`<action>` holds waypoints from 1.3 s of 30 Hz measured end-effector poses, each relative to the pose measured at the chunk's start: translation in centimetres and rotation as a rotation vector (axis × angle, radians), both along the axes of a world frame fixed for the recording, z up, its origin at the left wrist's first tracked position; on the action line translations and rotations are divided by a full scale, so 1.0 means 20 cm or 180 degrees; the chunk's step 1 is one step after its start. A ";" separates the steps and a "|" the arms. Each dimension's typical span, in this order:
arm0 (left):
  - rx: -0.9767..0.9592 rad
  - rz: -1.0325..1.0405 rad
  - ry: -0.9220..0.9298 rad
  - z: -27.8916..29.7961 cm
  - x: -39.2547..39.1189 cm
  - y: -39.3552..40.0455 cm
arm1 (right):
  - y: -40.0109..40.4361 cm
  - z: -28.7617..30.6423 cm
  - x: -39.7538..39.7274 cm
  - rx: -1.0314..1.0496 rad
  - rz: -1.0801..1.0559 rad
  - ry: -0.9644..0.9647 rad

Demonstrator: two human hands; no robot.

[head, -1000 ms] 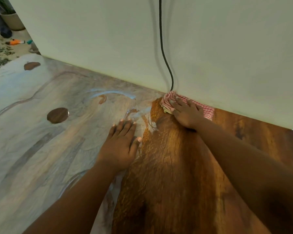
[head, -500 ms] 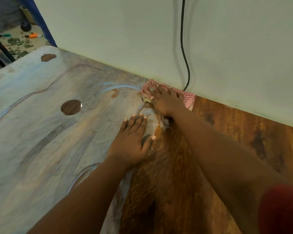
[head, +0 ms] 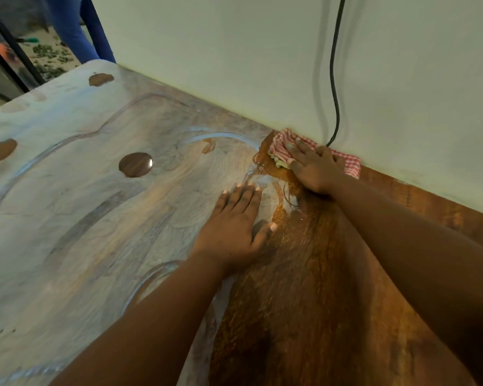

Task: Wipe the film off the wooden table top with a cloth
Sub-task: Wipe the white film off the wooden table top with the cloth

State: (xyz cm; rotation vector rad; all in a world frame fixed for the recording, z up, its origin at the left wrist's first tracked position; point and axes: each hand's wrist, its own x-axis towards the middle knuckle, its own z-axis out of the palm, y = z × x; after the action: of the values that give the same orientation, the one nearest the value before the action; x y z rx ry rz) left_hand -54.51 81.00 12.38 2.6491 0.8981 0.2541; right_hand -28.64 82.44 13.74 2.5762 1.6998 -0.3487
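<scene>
A wooden table top (head: 304,302) fills the view, bare brown wood on its right part. A pale whitish film (head: 67,218) covers its left part, with a few round bare spots. My right hand (head: 314,168) presses flat on a red-and-white checked cloth (head: 280,147) at the table's far edge by the wall, right at the border of the film. Straight fingers lie on top of the cloth. My left hand (head: 234,227) rests flat on the film near that border, fingers straight.
A pale wall (head: 234,65) runs along the table's far edge. A black cable (head: 335,65) hangs down the wall to just behind the cloth. At the top left are a blue frame leg (head: 73,32) and a littered floor.
The right hand slid the cloth left along the wall edge, baring a little more brown wood there. The left hand has stayed flat in the same place.
</scene>
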 end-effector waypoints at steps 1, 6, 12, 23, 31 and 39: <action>0.0003 0.0003 -0.0008 0.00 0.00 0.00 | 0.02 0.01 0.00 0.0033 -0.0144 0.0029; 0.0019 0.0017 -0.0007 -0.02 0.01 0.01 | 0.19 0.01 -0.26 0.0083 -0.0352 0.0222; 0.0131 -0.0197 -0.0012 -0.01 0.01 0.00 | 0.01 -0.04 -0.35 0.0141 0.0544 0.0169; -0.0552 0.0093 -0.0781 0.14 -0.13 0.02 | -0.10 0.02 -0.60 -0.0177 0.0441 0.0313; 0.0339 -0.0391 0.0810 0.06 -0.61 -0.04 | -0.40 0.04 -0.58 -0.0246 0.0832 0.0433; 0.0111 0.0152 0.0441 0.03 -0.67 -0.08 | -0.50 0.01 -1.01 -0.0128 0.0843 0.0337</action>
State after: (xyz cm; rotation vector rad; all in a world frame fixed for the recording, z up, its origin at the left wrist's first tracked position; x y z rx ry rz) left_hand -67.93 79.44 12.94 2.7069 1.0099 0.0992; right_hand -48.82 72.36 13.89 2.3023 2.0149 -0.5071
